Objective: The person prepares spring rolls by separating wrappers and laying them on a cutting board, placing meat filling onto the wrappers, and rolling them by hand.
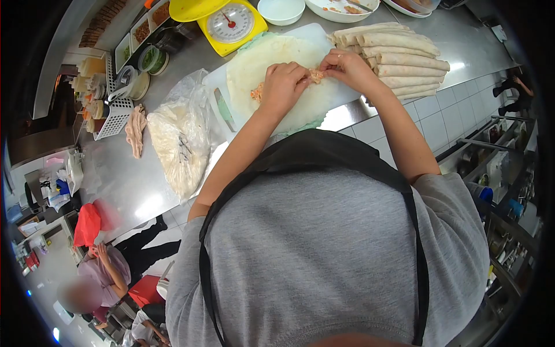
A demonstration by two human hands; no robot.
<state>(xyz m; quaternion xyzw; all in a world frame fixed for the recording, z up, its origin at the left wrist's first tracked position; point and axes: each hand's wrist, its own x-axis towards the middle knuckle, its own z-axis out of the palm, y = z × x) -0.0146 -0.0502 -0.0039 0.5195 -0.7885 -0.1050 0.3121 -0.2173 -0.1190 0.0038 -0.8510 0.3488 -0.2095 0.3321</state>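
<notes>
A pale, thin round wrapper [245,66] lies flat on a white cutting board [315,36], with a strip of orange and white filling [316,76] across it. My left hand [283,85] is closed over the middle of the strip, its fingers bent down and hiding part of it. The thumb and fingers of my right hand [348,67] pinch the strip's right end. More filling shows left of my left hand. Rolled wraps [404,58] are stacked just beyond my right hand. Green cloth [315,122] peeks out under the wrapper.
A yellow kitchen scale [231,26], a white bowl [281,11] and a bowl with food remains [341,8] stand at the back. Left are a plastic bag of wrappers [182,139], a crumpled cloth [136,132] and a white basket [115,118]. A person [110,266] is at lower left.
</notes>
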